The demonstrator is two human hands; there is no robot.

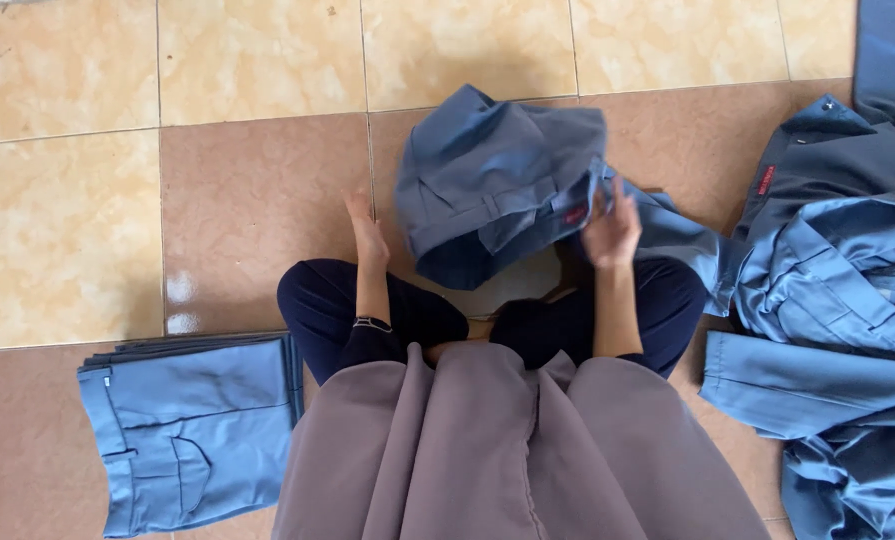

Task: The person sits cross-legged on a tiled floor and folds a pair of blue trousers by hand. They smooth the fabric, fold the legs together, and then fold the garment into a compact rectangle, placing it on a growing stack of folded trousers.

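A person sits cross-legged on the tiled floor [257, 190], and a crumpled blue-grey garment [497, 185] hangs in the air just above the knees. The right hand [612, 235] is at the garment's right edge, fingers curled against the cloth — it appears to grip a fold, though the motion blur leaves the hold itself unclear. The left hand [367, 235] is to the left of the garment, open with fingers extended, just beside the fabric's edge; whether it touches I cannot tell. A trailing part of the garment runs from its right side down toward the heap of loose blue garments [827, 300], which lies well to the right of the held piece. Down and to the left of the garment — past the person's left knee — sits a neat stack of folded blue trousers [192, 425] on the floor.
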